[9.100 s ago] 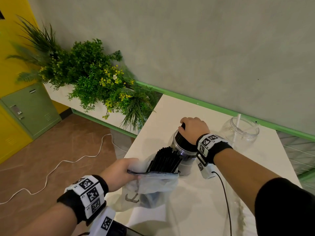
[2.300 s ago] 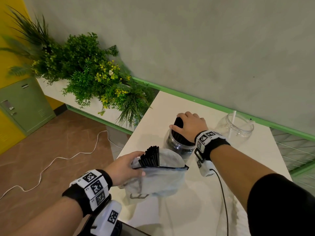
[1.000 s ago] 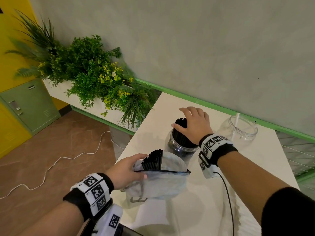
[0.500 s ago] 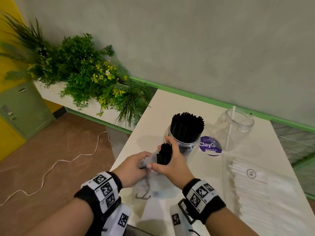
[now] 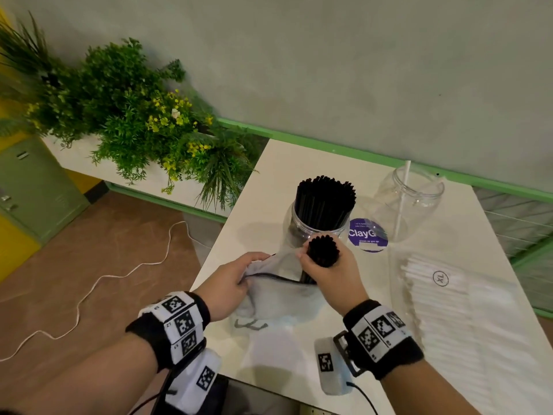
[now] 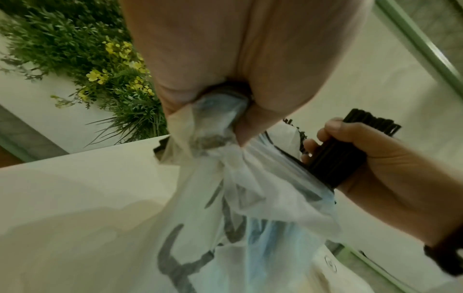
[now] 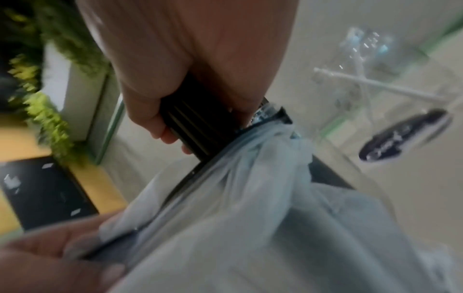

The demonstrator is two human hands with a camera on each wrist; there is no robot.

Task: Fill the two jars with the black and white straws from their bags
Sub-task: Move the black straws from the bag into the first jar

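Observation:
My right hand (image 5: pixel 324 266) grips a bundle of black straws (image 5: pixel 323 251) that stands half out of the frosted plastic bag (image 5: pixel 278 295). My left hand (image 5: pixel 230 283) pinches the bag's rim at its left side; the left wrist view shows the bag (image 6: pixel 240 198) bunched in my fingers and the bundle (image 6: pixel 335 156) in the other fist. Just behind stands a clear jar (image 5: pixel 302 226) packed with black straws (image 5: pixel 324 199). A second clear jar (image 5: pixel 408 202) at the back right holds a single white straw (image 5: pixel 402 199).
A flat bag of white straws (image 5: pixel 460 313) lies on the white table (image 5: pixel 263 181) at the right. A purple round sticker (image 5: pixel 368 235) sits between the jars. Green plants (image 5: pixel 128 115) fill a planter left of the table; a white cable lies on the floor.
My right hand left the top of the black-straw jar, came down to the bag and took hold of the remaining bundle. The bundle now stands a little higher out of the bag.

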